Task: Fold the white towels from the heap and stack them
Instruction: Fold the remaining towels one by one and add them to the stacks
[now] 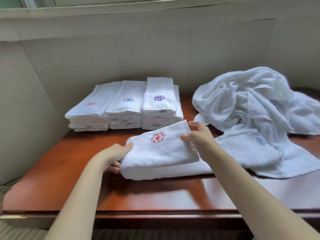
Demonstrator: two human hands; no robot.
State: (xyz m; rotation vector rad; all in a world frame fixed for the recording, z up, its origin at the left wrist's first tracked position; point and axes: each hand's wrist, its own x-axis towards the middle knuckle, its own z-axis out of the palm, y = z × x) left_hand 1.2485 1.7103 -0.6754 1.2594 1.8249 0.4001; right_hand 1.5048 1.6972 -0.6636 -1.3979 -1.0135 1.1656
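my left hand grips the folded towel at its near end and my right hand pinches the far end, just in front of the stacks. its long axis runs diagonally, far end pointing toward their right side.

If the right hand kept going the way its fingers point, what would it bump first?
Probably the purple-flower stack, just beyond the red-flower towel that the right hand holds, though depth is unclear.

Glossy reddish wooden table, pale panelled wall, window ledge
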